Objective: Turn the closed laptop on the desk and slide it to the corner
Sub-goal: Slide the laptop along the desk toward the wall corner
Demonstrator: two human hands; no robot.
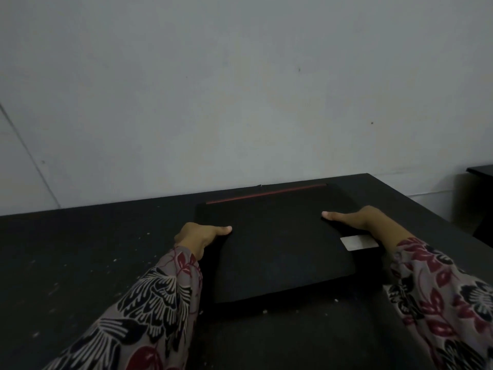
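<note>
Head view, closed black laptop (277, 244) flat on my dark desk (80, 249), red strip along its far edge near the wall (240, 89), pale sticker (358, 242) at its right side, my left hand (198, 236) clasping the left edge, my right hand (357, 218) clasping the right edge, thumbs on the lid, floral sleeves (149, 303).

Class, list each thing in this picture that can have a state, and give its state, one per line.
Laptop: closed, flat on the desk, gripped at both sides.
Left hand: grips the laptop's left edge, thumb on lid.
Right hand: grips the right edge, thumb on lid.
Desk: dusty, speckled.
</note>
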